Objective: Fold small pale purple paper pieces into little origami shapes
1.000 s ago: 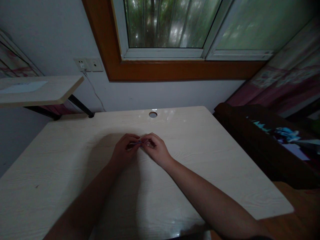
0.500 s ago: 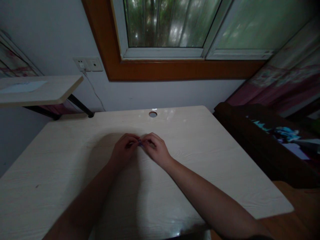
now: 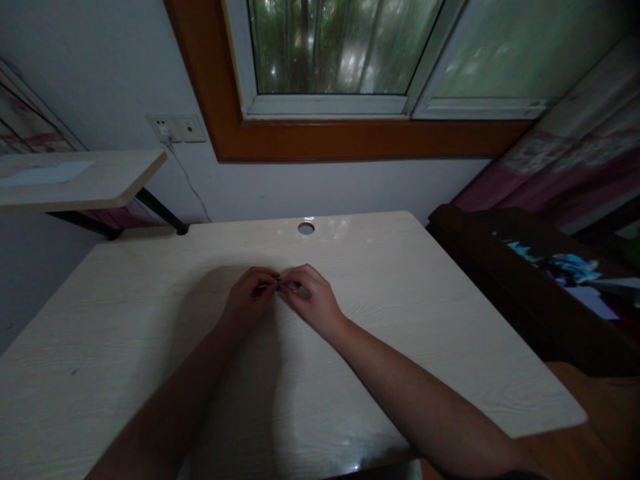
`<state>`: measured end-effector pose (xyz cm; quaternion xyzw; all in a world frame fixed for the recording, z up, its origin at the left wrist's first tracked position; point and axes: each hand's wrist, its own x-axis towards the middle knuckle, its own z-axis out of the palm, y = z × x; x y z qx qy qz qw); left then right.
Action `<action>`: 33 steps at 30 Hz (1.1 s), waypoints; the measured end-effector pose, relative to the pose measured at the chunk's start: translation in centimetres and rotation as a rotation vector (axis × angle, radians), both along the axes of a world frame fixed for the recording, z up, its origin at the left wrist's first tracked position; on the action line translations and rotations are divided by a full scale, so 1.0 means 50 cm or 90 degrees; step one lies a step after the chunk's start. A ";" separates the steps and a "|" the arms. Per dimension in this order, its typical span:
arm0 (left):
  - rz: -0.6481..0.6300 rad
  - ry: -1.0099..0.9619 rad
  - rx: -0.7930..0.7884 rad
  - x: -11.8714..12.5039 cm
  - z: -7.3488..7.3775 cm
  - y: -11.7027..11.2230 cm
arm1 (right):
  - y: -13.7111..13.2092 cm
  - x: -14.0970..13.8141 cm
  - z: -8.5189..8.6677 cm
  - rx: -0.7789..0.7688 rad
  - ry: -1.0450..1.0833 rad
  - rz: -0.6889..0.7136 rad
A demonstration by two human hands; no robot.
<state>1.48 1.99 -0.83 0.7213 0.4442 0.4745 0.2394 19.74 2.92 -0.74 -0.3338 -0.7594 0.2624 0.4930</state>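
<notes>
My left hand (image 3: 249, 298) and my right hand (image 3: 313, 300) meet fingertip to fingertip over the middle of a pale wooden desk (image 3: 150, 320). Both are curled into pinches around a small bluish-purple object (image 3: 283, 285) held between them. The light is dim and the fingers cover most of that object, so I cannot make out what it is. Both forearms rest low over the desk and reach in from the near edge.
A round cable hole (image 3: 306, 228) sits near the desk's far edge. A raised side shelf (image 3: 75, 180) stands at the left below a wall socket (image 3: 176, 128). A dark wooden piece of furniture (image 3: 525, 280) with coloured items lies to the right, under a window (image 3: 340, 53).
The fingers have shifted slightly around the small object; the hands stay at the same spot on the desk.
</notes>
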 end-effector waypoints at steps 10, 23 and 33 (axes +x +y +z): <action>-0.005 0.005 0.006 0.002 0.003 -0.003 | 0.002 0.002 -0.006 -0.005 -0.033 -0.020; -0.022 -0.025 -0.028 -0.007 -0.007 0.000 | 0.008 0.005 -0.007 -0.021 -0.003 -0.015; -0.028 -0.096 -0.049 -0.009 -0.016 0.002 | 0.010 0.004 -0.012 -0.035 0.017 -0.034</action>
